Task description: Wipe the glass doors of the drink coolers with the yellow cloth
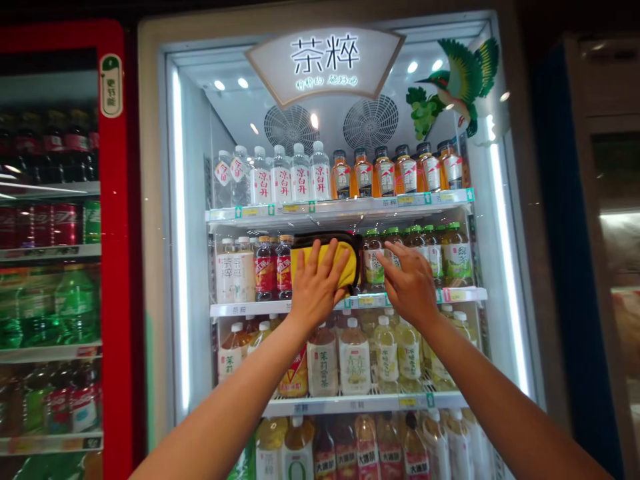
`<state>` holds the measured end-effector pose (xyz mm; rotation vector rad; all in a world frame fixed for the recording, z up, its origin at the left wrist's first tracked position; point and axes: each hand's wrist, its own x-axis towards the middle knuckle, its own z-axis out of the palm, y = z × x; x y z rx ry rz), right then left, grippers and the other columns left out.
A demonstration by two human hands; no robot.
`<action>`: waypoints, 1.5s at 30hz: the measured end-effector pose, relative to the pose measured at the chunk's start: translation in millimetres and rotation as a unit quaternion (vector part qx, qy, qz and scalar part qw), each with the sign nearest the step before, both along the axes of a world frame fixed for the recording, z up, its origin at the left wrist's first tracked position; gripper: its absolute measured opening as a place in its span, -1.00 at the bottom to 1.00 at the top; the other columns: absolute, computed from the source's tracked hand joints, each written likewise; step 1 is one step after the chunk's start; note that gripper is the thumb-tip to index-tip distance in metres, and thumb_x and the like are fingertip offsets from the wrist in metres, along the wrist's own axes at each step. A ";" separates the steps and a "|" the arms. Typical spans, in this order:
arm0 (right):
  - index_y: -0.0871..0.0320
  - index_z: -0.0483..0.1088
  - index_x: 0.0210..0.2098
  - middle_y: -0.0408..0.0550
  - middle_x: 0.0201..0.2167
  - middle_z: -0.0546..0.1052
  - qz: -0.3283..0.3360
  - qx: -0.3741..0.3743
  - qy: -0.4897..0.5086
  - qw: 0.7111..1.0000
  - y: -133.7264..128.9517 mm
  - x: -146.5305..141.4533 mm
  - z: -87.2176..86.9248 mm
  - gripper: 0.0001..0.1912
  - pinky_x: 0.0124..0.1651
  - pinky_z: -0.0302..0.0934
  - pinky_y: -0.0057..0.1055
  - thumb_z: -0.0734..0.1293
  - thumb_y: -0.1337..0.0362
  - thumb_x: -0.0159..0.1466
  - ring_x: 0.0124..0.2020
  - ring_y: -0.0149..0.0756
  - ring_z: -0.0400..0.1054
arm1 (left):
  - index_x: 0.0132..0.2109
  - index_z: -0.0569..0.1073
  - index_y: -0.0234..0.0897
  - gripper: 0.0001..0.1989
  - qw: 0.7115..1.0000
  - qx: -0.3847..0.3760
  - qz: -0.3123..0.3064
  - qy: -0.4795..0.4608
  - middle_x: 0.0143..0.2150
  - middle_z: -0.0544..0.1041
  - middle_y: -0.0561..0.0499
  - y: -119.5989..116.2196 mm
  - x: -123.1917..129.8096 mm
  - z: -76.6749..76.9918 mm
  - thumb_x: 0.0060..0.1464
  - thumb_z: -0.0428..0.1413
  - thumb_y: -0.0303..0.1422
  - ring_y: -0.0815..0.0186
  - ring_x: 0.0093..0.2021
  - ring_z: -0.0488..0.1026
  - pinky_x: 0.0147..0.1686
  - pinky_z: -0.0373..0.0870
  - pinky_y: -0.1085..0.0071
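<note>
A yellow cleaning cloth (301, 267) with a dark border lies against the glass door (193, 280) of a lit drinks fridge, level with the second shelf. My left hand (320, 283) holds it there under the palm, fingers spread over the yellow side. To the right, my right hand (413, 283) is at the glass with its fingers apart and nothing in it. Whether its fingertips touch the pane I cannot tell. Behind the door, green-capped tea bottles (456, 257) and red-labelled bottles (265, 267) stand on either side of the cloth.
A fan-shaped sign (325, 67) and a bird decal (463, 83) are at the top of the fridge front. More bottles (280, 175) fill the shelves inside. A red-framed fridge (120, 267) with soft drinks adjoins on the left. Another cabinet (585, 133) stands at the right.
</note>
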<state>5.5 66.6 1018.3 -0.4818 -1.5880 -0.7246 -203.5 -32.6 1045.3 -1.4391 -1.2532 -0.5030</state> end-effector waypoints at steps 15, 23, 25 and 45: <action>0.11 0.46 0.19 0.10 0.29 0.43 0.002 0.007 -0.022 1.000 -20.5 -31.3 0.5 -0.57 0.36 0.11 0.02 0.26 0.39 0.35 0.32 -0.03 0.25 | 0.51 0.04 -0.02 -0.15 0.999 0.025 0.014 -0.032 0.57 -0.04 -0.07 -30.9 -56.4 0.5 0.19 0.22 -0.18 -0.08 0.57 -0.23 0.47 -0.31 -0.24; 0.01 0.43 0.23 0.06 0.26 0.46 0.027 0.017 -0.039 0.999 -38.6 -66.3 17.3 -0.52 0.35 0.10 0.03 0.27 0.37 0.34 0.29 -0.03 0.27 | 0.50 0.08 0.00 -0.23 0.998 0.049 0.008 -0.043 0.57 -0.02 -0.02 -26.0 -64.0 62.6 0.23 0.17 -0.18 -0.05 0.56 -0.16 0.48 -0.29 -0.22; 0.02 0.43 0.22 0.07 0.26 0.47 0.030 0.018 -0.040 0.999 -41.9 -74.4 16.7 -0.52 0.34 0.11 0.02 0.27 0.38 0.34 0.28 -0.03 0.28 | 0.49 0.12 -0.04 -0.27 0.994 0.082 0.009 -0.073 0.57 -0.01 -0.03 -32.7 -80.6 68.8 0.24 0.15 -0.21 -0.07 0.55 -0.12 0.47 -0.25 -0.23; 0.06 0.43 0.24 0.09 0.27 0.44 0.052 -0.015 -0.044 0.998 -73.5 -126.5 -15.2 -0.49 0.32 0.21 0.03 0.24 0.42 0.32 0.32 -0.01 0.24 | 0.50 0.08 -0.03 -0.24 0.989 0.100 0.005 -0.113 0.57 -0.03 -0.07 -74.4 -158.5 33.9 0.23 0.15 -0.25 -0.10 0.55 -0.13 0.46 -0.30 -0.28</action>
